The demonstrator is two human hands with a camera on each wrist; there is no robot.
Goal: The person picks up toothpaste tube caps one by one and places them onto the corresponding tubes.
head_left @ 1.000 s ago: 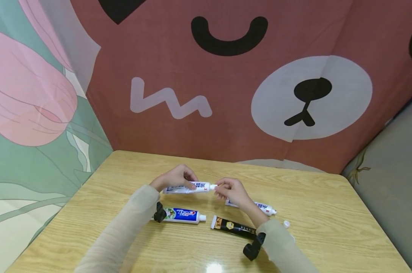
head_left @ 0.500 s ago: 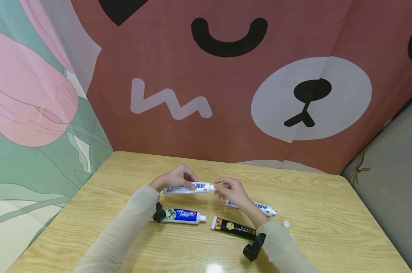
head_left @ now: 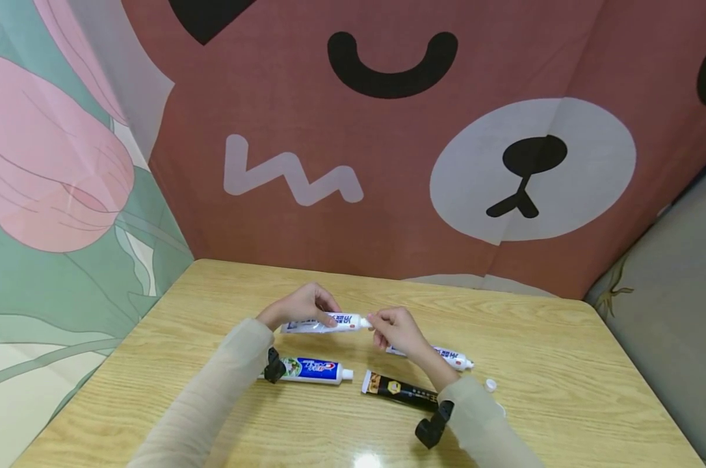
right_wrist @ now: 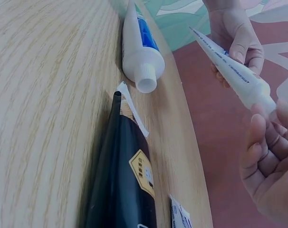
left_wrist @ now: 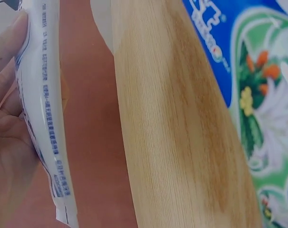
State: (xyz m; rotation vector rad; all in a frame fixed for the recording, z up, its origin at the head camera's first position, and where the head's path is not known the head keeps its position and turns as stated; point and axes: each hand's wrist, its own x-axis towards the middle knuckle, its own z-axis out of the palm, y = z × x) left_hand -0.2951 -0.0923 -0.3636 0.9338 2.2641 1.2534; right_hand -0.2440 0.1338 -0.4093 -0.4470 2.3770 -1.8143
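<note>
My left hand [head_left: 305,304] grips a white toothpaste tube [head_left: 346,321] with blue lettering, held above the table and lying nearly level. Its capped end points to the right. There my right hand [head_left: 401,330] pinches the white cap [head_left: 365,322] between thumb and fingers. In the right wrist view the fingertips of the right hand [right_wrist: 272,164] cover much of the cap end of the tube [right_wrist: 234,78]. The left wrist view has the tube's flat crimped tail [left_wrist: 65,211] hanging free below the left palm [left_wrist: 11,142].
On the wooden table [head_left: 271,429] lie a blue and green toothpaste tube [head_left: 318,369], a black tube [head_left: 400,390] and a second white tube [head_left: 455,357], partly behind the right forearm. A loose white cap [head_left: 491,385] rests at right. A patterned cloth [head_left: 388,227] hangs behind.
The right hand's fingers have shifted and turned slightly at the cap, with the knuckles more curled. The left hand and the tube have stayed almost in place.
</note>
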